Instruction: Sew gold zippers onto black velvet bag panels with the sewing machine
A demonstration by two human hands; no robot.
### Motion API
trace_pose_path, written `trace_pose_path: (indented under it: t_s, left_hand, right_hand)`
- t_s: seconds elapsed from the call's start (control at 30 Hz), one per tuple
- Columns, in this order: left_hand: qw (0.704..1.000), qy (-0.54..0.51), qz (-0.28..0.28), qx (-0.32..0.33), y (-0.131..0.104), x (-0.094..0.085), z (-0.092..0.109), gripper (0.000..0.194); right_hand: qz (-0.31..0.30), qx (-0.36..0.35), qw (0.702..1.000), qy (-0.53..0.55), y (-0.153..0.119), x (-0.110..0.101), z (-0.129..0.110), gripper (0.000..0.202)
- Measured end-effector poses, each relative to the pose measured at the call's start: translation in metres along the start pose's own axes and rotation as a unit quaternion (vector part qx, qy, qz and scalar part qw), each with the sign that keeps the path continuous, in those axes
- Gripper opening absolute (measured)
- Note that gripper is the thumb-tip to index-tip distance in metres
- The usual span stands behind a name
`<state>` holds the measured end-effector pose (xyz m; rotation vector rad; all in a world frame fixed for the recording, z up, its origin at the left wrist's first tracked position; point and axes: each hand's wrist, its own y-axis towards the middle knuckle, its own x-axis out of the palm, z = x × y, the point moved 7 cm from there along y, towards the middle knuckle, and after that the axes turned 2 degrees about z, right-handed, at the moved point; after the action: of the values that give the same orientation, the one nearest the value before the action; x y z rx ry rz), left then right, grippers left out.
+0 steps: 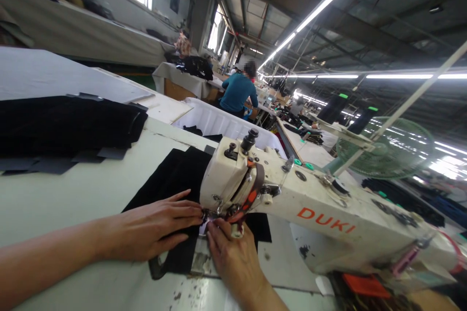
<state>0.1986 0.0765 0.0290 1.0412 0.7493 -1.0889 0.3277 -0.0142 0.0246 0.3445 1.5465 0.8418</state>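
A piece of black fabric (178, 172) lies under the head of a white sewing machine (226, 175), and part of it shows behind my right hand. My left hand (156, 228) rests flat on this fabric, fingers spread toward the presser foot (209, 217). Just right of the foot, my right hand (235, 255) has its fingers bent and pressed together at the needle area. What those fingertips pinch, if anything, is hidden. Below my left hand a dark loop-shaped piece (156, 269) sticks out beside the fabric; I cannot tell what it belongs to.
Stacked black fabric pieces (69, 126) lie on the table at left. Behind the machine stands a white plastic bin (233, 119) with dark pieces inside. A green fan (386, 148) is at right. Farther back, a person in a teal top (239, 92) bends over a workplace.
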Motion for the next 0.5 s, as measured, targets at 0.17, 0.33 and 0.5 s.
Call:
trace_pose_path:
  t_s: [0.17,0.33,0.5]
  left_hand:
    - [0.999,-0.03,-0.018,-0.017,0.0,0.002,-0.001,0.05]
    - [0.996,-0.08,0.027,-0.008,-0.004,0.006,-0.005,0.047]
    - [0.995,-0.076,0.056,-0.025,-0.009,0.006,-0.008,0.048]
  right_hand:
    - [-0.027,-0.006,1.0,0.008,-0.002,0.001,0.003,0.026]
    - [-0.06,-0.064,0.996,-0.034,-0.022,0.016,0.015,0.029]
    - [-0.037,-0.078,0.994,-0.063,-0.018,0.013,0.016,0.029]
